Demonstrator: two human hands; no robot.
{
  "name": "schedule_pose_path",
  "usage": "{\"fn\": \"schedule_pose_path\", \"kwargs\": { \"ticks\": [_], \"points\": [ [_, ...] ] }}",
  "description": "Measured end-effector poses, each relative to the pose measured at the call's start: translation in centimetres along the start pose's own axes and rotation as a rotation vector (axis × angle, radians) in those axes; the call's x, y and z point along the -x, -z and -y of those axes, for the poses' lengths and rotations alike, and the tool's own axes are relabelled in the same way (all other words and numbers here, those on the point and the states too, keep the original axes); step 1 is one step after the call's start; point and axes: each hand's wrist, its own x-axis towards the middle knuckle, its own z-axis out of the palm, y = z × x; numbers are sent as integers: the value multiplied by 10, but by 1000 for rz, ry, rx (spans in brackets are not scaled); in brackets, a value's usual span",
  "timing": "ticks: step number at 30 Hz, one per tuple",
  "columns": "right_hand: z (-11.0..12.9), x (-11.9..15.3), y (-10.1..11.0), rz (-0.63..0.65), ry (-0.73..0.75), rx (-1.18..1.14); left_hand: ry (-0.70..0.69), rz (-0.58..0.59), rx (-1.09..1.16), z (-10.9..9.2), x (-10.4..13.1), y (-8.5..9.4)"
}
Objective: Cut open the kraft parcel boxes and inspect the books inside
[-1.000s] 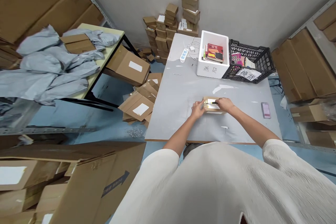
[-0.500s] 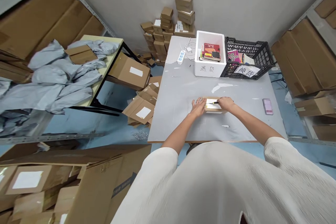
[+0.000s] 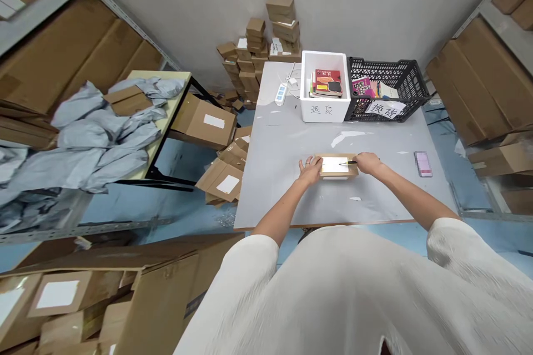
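A small cardboard box (image 3: 354, 171) with a white label (image 3: 328, 165) on top lies on the grey table (image 3: 287, 199) in front of me. My left hand (image 3: 310, 168) grips the box's left end, with some fingers bent over its edge. My right hand (image 3: 368, 163) is closed around a utility knife (image 3: 352, 162), black and yellow at the handle. The thin blade points left across the label. I cannot tell whether its tip is cutting in.
At the table's back stand a white foam box (image 3: 322, 111) and a black crate (image 3: 410, 91), both with books. A power strip (image 3: 281, 94) lies left, a phone (image 3: 423, 164) right. Cardboard boxes (image 3: 220, 177) crowd the left floor; grey parcels (image 3: 87, 133) cover a side table.
My right hand has shifted slightly right relative to the box, and more of the label and thin blade shows. My left hand stays at the box's left end. The view has shifted a little.
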Motion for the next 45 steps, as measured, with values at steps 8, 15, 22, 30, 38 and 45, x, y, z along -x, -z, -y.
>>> {"fn": "schedule_pose_path", "kwargs": {
  "ticks": [8, 15, 22, 30, 38, 45],
  "points": [
    [-44, 12, -15, -5, -35, -10, 35, 18, -42, -6, 2, 3],
    [-71, 17, -24, -13, -40, -76, 52, 24, -63, -11, 2, 6],
    [-89, 12, -42, -39, 7, -165, -59, -54, -154, -39, 0, 5],
    [-107, 7, -70, -58, 45, -398, -149, -3, -182, -90, -20, 4],
    [-119, -10, -93, 24, 63, -724, -140, 0, -274, -97, -32, -6],
    [-111, -12, -105, 238, 50, -1145, -149, -22, -278, -93, -32, -10]
  ]
}}
